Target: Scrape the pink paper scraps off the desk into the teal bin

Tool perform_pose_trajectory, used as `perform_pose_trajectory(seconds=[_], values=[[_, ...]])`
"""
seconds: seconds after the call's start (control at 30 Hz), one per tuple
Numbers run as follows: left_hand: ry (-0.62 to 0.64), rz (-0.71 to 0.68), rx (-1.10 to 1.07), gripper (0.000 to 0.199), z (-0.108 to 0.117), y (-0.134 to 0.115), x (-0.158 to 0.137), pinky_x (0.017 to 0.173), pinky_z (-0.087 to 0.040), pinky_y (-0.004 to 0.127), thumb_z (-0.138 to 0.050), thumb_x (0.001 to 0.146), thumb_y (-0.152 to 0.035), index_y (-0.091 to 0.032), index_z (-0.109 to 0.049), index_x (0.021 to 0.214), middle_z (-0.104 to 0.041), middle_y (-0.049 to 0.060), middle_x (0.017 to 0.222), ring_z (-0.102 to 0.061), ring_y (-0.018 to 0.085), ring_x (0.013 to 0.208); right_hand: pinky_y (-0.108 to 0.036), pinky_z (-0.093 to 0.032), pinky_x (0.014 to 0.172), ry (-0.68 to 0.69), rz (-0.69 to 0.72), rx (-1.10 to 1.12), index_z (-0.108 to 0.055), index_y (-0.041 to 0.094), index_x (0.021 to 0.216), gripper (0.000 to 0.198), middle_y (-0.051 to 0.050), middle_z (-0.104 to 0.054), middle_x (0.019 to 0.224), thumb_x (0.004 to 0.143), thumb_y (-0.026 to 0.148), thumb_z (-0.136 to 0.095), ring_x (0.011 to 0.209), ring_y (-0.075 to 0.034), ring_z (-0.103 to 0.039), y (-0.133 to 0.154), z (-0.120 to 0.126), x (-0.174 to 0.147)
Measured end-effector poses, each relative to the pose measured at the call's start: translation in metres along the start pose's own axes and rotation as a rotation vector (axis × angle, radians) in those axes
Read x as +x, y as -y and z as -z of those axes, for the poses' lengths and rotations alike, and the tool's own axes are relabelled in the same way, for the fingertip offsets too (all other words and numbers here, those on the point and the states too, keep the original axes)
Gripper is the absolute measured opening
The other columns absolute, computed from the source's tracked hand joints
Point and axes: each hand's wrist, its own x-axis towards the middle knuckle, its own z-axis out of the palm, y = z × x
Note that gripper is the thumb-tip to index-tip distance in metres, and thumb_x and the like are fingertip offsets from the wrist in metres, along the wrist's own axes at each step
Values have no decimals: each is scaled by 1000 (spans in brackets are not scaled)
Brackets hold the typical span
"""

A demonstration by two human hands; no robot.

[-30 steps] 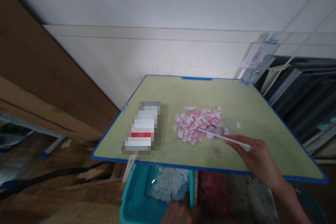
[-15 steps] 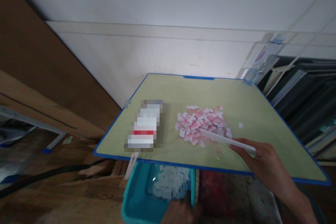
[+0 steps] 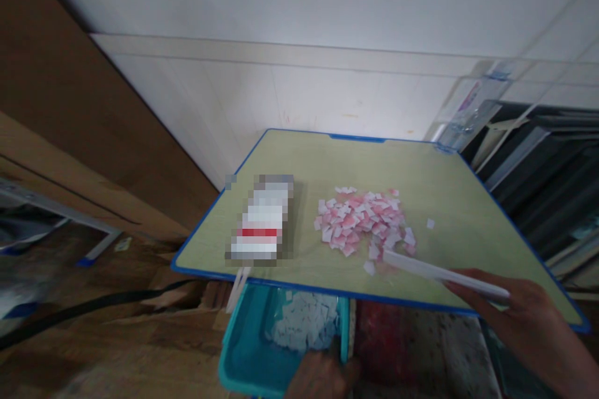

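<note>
Light is dim and cool; smooth white wall (image 3: pixel 299 0) brightest, tall brown wooden panel (image 3: pixel 79 81) shaded. Clear plastic bottle (image 3: pixel 468 109): soft shadow on wall, to its left. Bare left hand (image 3: pixel 322 375) darkened, details unclear. Coarse pixel blocks mask an oblong white-and-red object (image 3: pixel 262 215). Wide-angle stretch at edges; brown wooden floor (image 3: pixel 116 361) smeared, lower left.

Stick (image 3: pixel 444 273): plain white, in the right hand (image 3: pixel 519 302).
Paper pile (image 3: pixel 353 218): pink mixed with white, left of and beyond the right hand.
Counter (image 3: pixel 365 168): pale yellow-green top, blue rim, ahead of the left hand (image 3: pixel 322 375).
Basin (image 3: pixel 229 365): turquoise, beside the left hand.
Paper squares (image 3: pixel 306 321): bluish white, just beyond the left hand.
Blurred object (image 3: pixel 262 212): whitish, one red band, grey edges, left of and beyond the left hand.
Bottle (image 3: pixel 461 118): clear, purplish-pink label, well beyond the right hand.
Floor (image 3: pixel 140 349): brown wood grain, left of the left hand.
Wall (image 3: pixel 327 0): white, beyond both.
</note>
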Motion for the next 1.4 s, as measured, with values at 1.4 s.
perform_pose_trajectory(seconds=[1.4], values=[[56, 13, 4, 25, -4, 3, 3, 57, -51, 34, -58, 83, -12, -20, -58, 107, -66, 13, 92, -64, 28, 71, -24, -55, 70, 204, -49, 246, -74, 34, 88, 18, 4, -75, 88, 79, 30, -59, 77, -18, -71, -30, -9, -8]])
